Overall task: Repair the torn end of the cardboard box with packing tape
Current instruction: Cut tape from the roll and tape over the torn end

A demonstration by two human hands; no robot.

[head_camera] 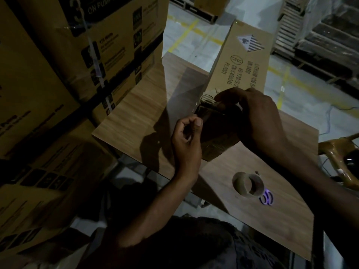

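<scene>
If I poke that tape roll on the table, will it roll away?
Maybe. The tape roll is round, so on its edge it would likely roll; whether it stands or lies flat is unclear. It looks thin-walled, nearly used up, so probably light.

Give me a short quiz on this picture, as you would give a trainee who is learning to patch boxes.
1. True or false: the tape roll is held in a hand.
2. Where on the box are both hands working? A) its far end B) its near end C) its middle
3. Fill in: the ____ hand curls over the top of the box's end.

Key
1. False: it lies on the table.
2. B.
3. Right: the right hand curls over the top, while the left hand is at the corner.
</scene>
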